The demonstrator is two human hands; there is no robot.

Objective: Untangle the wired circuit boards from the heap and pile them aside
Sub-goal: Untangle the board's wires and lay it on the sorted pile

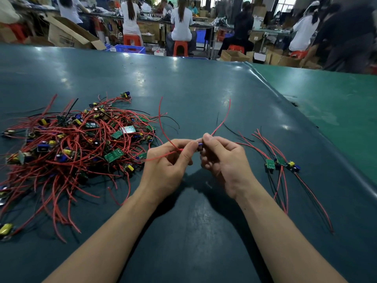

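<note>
I hold one small circuit board (pixel 199 145) up over the dark green table (pixel 204 88), right in the middle in front of me. Only a bit of it shows between my fingers, a blue part with something dark next to it. Thin red wires (pixel 163 123) come out of it. One bends up and away on the left. One bends up and away on the right. One more runs to the left past my thumb.

My left hand (pixel 167 166) has its fingers curled, and the thumb and first finger pinch the board and the wire beside it. My right hand (pixel 222 160) is curled too, and its fingertips pinch the other end of the board. Both arms reach forward, and my hands almost touch.

The board lies sideways between my hands, left to right.

On my left sits the big heap (pixel 77 144), a mess of red and black wires with green boards and yellow and blue parts. On my right lies a small pile (pixel 282 163) of a few boards, with their wires running long toward me and away.
</note>
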